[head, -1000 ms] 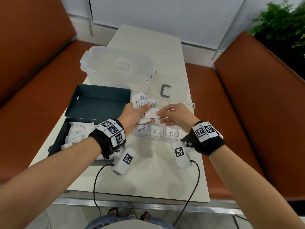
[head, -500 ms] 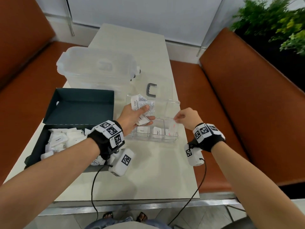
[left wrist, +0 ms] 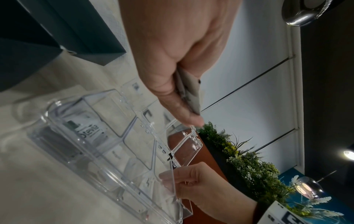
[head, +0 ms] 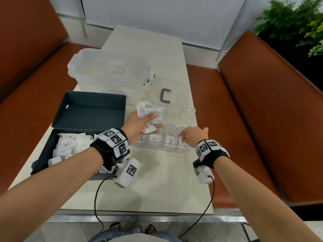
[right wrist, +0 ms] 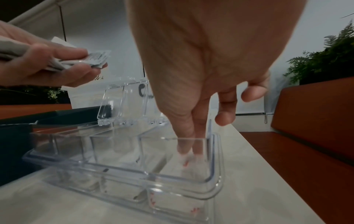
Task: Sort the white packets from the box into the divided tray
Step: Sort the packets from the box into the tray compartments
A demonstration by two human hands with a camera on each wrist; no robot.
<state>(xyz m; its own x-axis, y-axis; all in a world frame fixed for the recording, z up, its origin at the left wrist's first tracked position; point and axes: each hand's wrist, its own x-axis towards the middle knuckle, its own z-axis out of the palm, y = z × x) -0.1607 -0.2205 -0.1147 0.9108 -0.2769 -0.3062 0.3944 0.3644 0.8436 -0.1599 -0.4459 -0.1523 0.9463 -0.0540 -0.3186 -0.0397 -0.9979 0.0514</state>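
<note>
- Your left hand (head: 138, 124) is gripping a bunch of white packets (head: 149, 110), with the thumb and fingers curled around them, and it is hovering above the left end of the clear tray (head: 185, 151).
- Your right hand (head: 194, 136) is reaching down into the rightmost compartment of the tray. In the right wrist view, the thumb and forefinger are pointing down together onto a packet with red print (right wrist: 188, 161); I cannot tell if they are pinching it or only touching it.
- The tray is lying on the tabletop (head: 157, 189), and single packets are lying in its other front compartments.
- The dark box (head: 42, 159) is sitting open on the left side, and many white packets are lying inside.
</note>
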